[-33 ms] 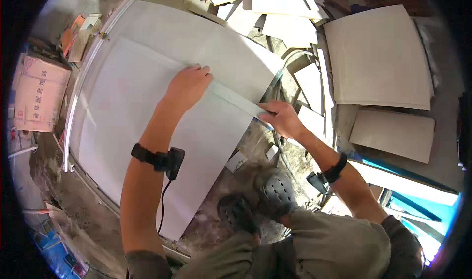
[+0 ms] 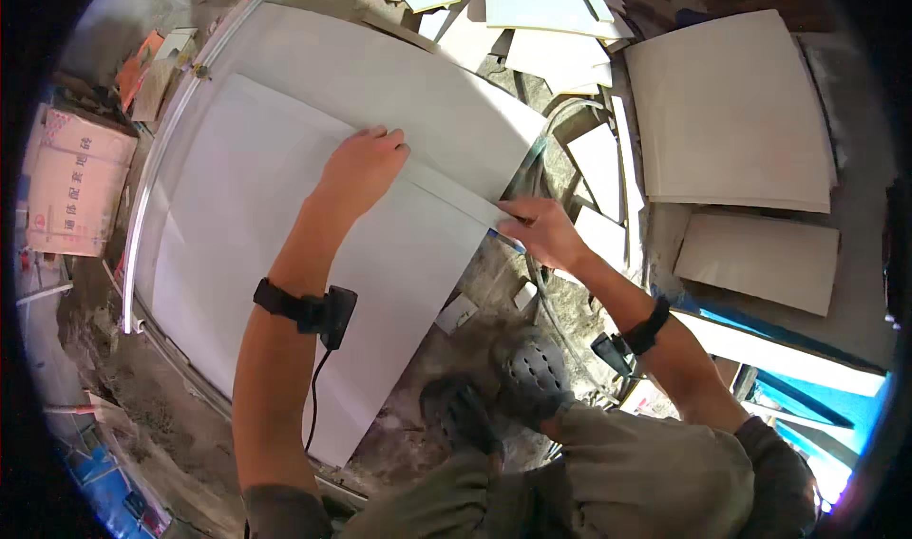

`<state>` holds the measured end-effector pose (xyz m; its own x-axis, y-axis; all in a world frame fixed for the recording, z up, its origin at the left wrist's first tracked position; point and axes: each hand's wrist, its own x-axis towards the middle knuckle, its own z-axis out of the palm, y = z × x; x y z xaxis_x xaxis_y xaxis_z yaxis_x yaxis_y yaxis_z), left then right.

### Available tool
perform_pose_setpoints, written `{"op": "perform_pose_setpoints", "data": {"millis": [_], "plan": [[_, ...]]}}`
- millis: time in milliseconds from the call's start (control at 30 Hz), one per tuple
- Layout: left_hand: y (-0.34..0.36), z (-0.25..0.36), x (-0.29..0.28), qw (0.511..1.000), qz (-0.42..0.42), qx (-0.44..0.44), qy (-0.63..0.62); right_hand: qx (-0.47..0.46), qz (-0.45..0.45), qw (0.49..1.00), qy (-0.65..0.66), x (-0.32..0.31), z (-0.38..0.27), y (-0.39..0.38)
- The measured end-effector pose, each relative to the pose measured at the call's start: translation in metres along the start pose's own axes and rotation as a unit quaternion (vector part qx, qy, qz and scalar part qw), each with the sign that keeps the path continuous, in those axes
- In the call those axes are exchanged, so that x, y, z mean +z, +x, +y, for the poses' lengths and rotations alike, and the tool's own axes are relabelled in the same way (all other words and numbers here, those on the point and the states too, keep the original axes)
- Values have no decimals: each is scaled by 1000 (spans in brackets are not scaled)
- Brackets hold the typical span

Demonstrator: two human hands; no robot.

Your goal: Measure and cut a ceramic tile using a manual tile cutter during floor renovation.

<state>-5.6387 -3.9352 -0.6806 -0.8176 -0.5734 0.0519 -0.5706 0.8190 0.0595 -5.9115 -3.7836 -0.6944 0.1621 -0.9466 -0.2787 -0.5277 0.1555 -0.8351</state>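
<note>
A large, smooth white tile [image 2: 275,216] lies over another pale slab [image 2: 380,74], and its far edge runs slantwise between my hands. My left hand [image 2: 366,167] is on that edge near its middle, fingers curled together over it; the fingertips are partly hidden. At the tile's right corner, my right hand [image 2: 546,230] pinches the edge between thumb and bent fingers. Whether something thin is also in the right fingers cannot be made out. Each forearm wears a black strap with a small device, and a cable hangs from the left one.
A straight metal rail [image 2: 142,207] runs along the slabs' left side. Beyond it stands a cardboard box [image 2: 81,173]. Broken white tile pieces [image 2: 551,55] and hoses [image 2: 541,159] litter the far right. Larger pale panels [image 2: 727,112] lie at right. My shoes [image 2: 532,368] are close to the slab's near edge.
The pale band along the white tile's far edge looks narrower and the edge line sharper. Both hands stay in almost the same place.
</note>
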Motion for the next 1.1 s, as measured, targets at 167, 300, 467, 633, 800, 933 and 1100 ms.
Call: {"op": "perform_pose_setpoints", "data": {"millis": [167,300,467,633,800,933,1100], "plan": [[-1,0,2,999,-32,-12,1,-19,13,999,-24,4,2,1],[1,1,4,1000,-17,-7,-2,-15,8,1000,-13,2,3,0],[4,1,5,1000,19,-1,4,-32,11,999,-40,-1,5,1],[3,5,-10,998,-46,-19,24,27,13,961,-273,20,-42,3],[-10,16,-49,980,163,-92,65,107,145,974,-136,11,-26,13],[-78,37,-46,968,139,-188,-91,47,340,934,-96,-56,-2,26],[-237,82,-10,901,148,-396,-96,-5,429,846,-317,-149,6,94]]}}
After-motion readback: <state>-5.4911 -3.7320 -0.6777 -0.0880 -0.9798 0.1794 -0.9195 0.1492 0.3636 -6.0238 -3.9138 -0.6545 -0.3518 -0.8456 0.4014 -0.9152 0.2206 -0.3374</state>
